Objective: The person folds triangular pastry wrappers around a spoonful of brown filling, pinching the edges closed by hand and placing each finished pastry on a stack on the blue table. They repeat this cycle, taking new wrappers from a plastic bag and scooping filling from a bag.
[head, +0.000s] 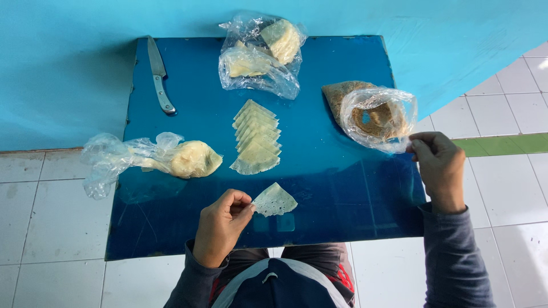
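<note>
Around the blue board

A steel knife [159, 75] lies at the far left corner; folded wrappers [256, 137] sit fanned mid-board, with dough bags [258, 54] behind and another bag [149, 158] left.

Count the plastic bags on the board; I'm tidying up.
3: one at the top, one with brown filling at the right, one at the left.

The brown filling inside the clear bag [377, 117], right of centre, is too fine to identify; both forearms are cut off at the bottom edge.
</note>
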A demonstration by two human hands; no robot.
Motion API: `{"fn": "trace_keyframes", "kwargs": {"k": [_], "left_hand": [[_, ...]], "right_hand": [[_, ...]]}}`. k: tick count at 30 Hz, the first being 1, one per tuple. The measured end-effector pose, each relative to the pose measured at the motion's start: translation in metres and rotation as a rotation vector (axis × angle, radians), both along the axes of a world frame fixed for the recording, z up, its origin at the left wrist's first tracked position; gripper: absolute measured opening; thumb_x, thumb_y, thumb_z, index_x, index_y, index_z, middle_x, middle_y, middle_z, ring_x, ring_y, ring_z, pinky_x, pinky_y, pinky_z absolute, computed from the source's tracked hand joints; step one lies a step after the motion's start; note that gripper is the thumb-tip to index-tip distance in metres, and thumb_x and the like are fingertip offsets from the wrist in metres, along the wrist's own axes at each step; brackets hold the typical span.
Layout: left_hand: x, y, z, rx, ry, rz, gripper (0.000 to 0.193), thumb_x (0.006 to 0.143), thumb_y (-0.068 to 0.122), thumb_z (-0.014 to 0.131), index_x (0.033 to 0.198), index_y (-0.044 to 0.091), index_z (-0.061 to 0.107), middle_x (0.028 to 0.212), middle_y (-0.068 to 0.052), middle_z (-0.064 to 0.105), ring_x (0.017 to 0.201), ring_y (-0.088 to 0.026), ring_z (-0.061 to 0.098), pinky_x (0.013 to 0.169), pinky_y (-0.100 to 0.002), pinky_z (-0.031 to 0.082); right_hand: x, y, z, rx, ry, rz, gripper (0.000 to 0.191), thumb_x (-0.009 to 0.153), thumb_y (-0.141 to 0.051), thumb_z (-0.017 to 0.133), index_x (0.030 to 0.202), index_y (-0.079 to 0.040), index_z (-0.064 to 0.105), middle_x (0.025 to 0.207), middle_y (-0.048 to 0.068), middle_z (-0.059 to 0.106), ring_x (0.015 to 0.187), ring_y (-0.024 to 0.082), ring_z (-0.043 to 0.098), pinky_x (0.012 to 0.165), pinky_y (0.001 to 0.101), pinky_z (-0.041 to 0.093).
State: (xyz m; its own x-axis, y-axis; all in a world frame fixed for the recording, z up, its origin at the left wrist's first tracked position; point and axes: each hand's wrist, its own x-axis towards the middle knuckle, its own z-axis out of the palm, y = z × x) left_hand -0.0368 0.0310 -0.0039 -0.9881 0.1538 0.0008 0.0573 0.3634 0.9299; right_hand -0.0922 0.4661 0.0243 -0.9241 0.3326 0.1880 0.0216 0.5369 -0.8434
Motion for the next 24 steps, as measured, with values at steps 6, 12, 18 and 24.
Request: {"fn": "trace_keyframes", "kwargs": {"k": [6, 12, 18, 24], "left_hand": [[0.001, -0.001, 0.000, -0.004, 0.024, 0.043, 0.015, 0.089, 0.009, 0.076, 0.099, 0.002, 0.067, 0.087, -0.007, 0.078, 0.077, -0.013, 0.079, 0.065, -0.025, 0.064], [-0.002, -0.002, -0.004, 0.010, 0.102, 0.058, 0.015, 0.091, 0.010, 0.075, 0.101, 0.003, 0.067, 0.088, -0.006, 0.077, 0.077, -0.011, 0.077, 0.066, -0.024, 0.064], [-0.002, -0.010, -0.005, 0.020, -0.014, 0.036, 0.013, 0.090, 0.011, 0.076, 0.097, 0.003, 0.067, 0.082, -0.006, 0.078, 0.072, -0.011, 0.078, 0.060, -0.024, 0.062], [-0.004, -0.014, -0.008, 0.031, 0.064, 0.026, 0.015, 0.091, 0.011, 0.075, 0.100, 0.004, 0.067, 0.086, -0.006, 0.077, 0.077, -0.011, 0.078, 0.065, -0.023, 0.064]], "right_hand": [[0.033, -0.019, 0.033, -0.056, 0.020, 0.002, 0.016, 0.107, -0.001, 0.058, 0.115, 0.008, 0.068, 0.095, 0.012, 0.071, 0.087, 0.011, 0.065, 0.078, 0.0229, 0.051], [0.054, -0.065, 0.035, -0.043, -0.138, 0.139, 0.015, 0.102, -0.001, 0.060, 0.112, 0.005, 0.070, 0.091, 0.010, 0.072, 0.083, 0.012, 0.065, 0.076, 0.0238, 0.052], [0.052, -0.123, 0.003, -0.034, -0.262, 0.486, 0.017, 0.094, -0.007, 0.064, 0.108, -0.001, 0.073, 0.085, 0.007, 0.076, 0.074, 0.011, 0.070, 0.062, 0.0249, 0.054], [0.050, -0.156, -0.005, 0.221, -0.116, 0.568, 0.014, 0.093, -0.009, 0.068, 0.105, -0.005, 0.073, 0.087, 0.007, 0.076, 0.080, 0.016, 0.073, 0.072, 0.0310, 0.055]]}}
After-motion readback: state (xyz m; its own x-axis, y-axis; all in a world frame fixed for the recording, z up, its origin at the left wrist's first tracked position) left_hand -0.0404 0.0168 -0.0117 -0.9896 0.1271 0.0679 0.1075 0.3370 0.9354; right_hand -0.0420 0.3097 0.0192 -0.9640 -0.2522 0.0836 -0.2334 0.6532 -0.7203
